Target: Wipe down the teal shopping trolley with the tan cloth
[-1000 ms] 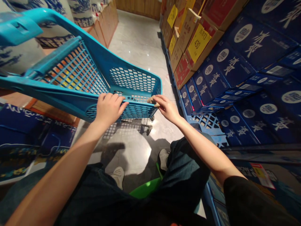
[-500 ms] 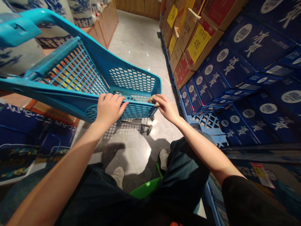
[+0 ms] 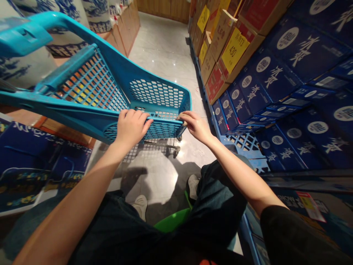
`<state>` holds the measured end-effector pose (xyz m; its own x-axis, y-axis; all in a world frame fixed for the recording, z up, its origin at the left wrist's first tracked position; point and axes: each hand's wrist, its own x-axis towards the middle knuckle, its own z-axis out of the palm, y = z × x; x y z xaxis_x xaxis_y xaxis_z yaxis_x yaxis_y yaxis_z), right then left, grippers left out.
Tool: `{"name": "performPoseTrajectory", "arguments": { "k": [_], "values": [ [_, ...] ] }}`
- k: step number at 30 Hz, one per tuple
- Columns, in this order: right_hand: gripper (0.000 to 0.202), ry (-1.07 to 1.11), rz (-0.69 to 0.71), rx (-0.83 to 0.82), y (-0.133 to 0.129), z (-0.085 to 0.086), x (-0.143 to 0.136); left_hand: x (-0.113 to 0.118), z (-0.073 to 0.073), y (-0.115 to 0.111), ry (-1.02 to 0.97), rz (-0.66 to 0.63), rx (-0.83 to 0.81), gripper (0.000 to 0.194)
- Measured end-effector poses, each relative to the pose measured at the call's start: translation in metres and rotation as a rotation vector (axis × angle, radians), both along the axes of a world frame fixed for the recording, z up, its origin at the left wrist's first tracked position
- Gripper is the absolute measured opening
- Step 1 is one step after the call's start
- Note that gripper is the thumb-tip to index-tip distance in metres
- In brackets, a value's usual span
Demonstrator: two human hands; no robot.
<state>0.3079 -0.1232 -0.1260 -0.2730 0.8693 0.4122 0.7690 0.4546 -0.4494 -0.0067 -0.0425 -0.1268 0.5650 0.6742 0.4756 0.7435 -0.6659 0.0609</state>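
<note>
A blue plastic shopping cart (image 3: 154, 79) with lattice sides stands in front of me, its handle at the upper left. My left hand (image 3: 132, 127) is closed over the cart's near top rim, the fingers reaching to the inner side and the thumb pointing right along it. At the front corner of the same rim, my right hand (image 3: 197, 127) pinches a small beige cloth (image 3: 180, 117) against the plastic. Most of the cloth is hidden under the fingers. Inside the basket, only bare lattice and floor panel show.
Blue beer cartons (image 3: 256, 88) are stacked on a blue plastic pallet (image 3: 245, 145) to the right, with brown boxes (image 3: 216, 51) beyond. Blue-and-white jars (image 3: 95, 14) line the left. Dark blue packages (image 3: 27, 147) lie at lower left. Something green (image 3: 173, 220) sits beneath me, between my legs.
Cart and surroundings have shifted slightly right in view. My left hand keeps its place on the rim, and my right hand with the cloth has edged slightly toward the front corner.
</note>
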Motion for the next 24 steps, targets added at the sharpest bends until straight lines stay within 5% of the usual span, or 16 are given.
{"name": "performPoseTrajectory", "arguments": {
  "k": [4,10,16,24],
  "values": [
    [0.043,0.038,0.086,-0.004,0.003,-0.005,0.006,-0.001,0.0,0.0,0.013,-0.005,0.013,0.039],
    [0.045,0.066,-0.015,-0.011,0.01,-0.006,0.019,-0.002,0.002,0.0,0.008,-0.01,-0.006,0.037],
    [0.042,0.066,0.129,-0.022,0.003,-0.006,0.009,-0.002,0.002,-0.001,-0.022,-0.016,-0.015,0.037],
    [0.042,0.057,0.069,-0.014,0.006,-0.005,0.014,-0.001,0.005,-0.002,0.005,-0.019,0.037,0.036]
  ]
}}
